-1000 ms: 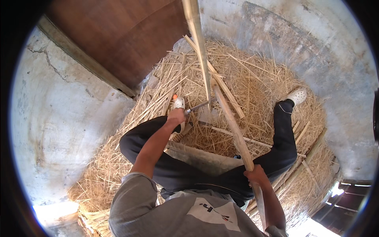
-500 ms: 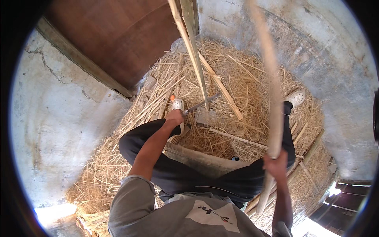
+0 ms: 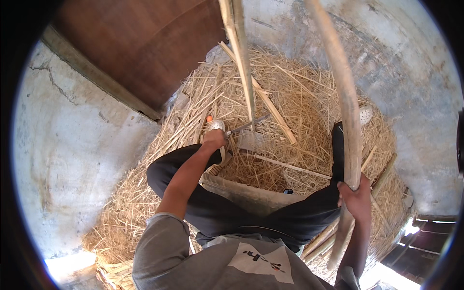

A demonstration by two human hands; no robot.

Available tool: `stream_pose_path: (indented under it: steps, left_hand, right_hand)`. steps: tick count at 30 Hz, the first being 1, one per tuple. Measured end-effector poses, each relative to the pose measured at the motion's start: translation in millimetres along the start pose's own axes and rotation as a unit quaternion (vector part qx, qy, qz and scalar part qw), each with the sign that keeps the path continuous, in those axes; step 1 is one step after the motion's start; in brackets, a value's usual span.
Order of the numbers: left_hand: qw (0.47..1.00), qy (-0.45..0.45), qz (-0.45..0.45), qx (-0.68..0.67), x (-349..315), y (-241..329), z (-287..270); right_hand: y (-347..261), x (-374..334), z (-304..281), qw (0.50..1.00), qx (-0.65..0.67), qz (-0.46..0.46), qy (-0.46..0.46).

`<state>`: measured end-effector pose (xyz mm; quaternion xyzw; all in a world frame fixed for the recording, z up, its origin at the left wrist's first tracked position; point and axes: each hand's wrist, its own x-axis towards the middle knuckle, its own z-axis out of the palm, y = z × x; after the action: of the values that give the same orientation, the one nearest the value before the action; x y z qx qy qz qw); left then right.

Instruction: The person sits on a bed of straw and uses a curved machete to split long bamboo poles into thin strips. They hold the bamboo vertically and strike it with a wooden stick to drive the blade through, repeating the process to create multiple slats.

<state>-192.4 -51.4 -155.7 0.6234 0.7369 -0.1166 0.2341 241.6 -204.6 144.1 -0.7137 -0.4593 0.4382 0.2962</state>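
Note:
My left hand (image 3: pixel 214 139) is closed round the handle of a long-bladed knife (image 3: pixel 247 124), its blade pointing right and slightly away. Just beside the blade stand the lower ends of two long split strips of wood or bamboo (image 3: pixel 241 53), which rise out of the picture at the top. They seem to meet the blade, but I cannot tell whether it is wedged between them. On the right, my right hand (image 3: pixel 356 195) grips a long, thick, pale pole (image 3: pixel 347 106) low down. The pole runs up past the top edge, and its lower end comes near my right thigh.
Straw and shavings (image 3: pixel 304 111) cover the floor, with a loose split strip (image 3: pixel 275 113) on top. A low block or bench edge (image 3: pixel 241 193) lies between my legs. Stained walls (image 3: pixel 87 145) curve round, beside a brown door panel (image 3: pixel 145 43). An orange ball-like thing (image 3: pixel 209 118) sits by my left shoe.
My right hand has swung the pole to the right. The upper part of the standing strips has also shifted right. My left hand and the knife have hardly moved.

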Motion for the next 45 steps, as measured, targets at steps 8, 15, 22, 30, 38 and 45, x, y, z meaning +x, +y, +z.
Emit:
stream_pose_path:
  steps: [8, 15, 22, 30, 38, 45]
  left_hand:
    - [0.999, 0.007, -0.004, -0.032, 1.3, 4.7, -12.0]
    - [1.0, 0.012, -0.001, -0.017, 6.3, -0.1, 4.3]
    - [1.0, 0.009, 0.006, -0.001, 0.9, 14.5, -10.4]
    - [0.999, -0.006, 0.026, 0.032, -2.5, -4.0, 7.4]
    - [1.0, -0.008, 0.016, 0.004, -9.9, 13.9, -15.4]
    - [0.997, -0.03, 0.032, 0.068, -9.7, 17.2, -5.4]
  right_hand:
    - [164.9, 23.6, 84.6, 0.939, -0.075, 0.249, -0.226]
    - [40.2, -9.3, 15.8, 0.988, -0.018, 0.141, -0.06]
    - [81.7, 24.0, 38.9, 0.995, 0.09, -0.036, -0.035]
    - [133.6, 1.2, 51.9, 0.944, -0.061, 0.245, -0.213]
    - [35.0, 0.5, 8.1, 0.997, 0.047, 0.0, -0.059]
    - [165.2, 5.5, 62.9, 0.932, -0.042, 0.285, -0.22]
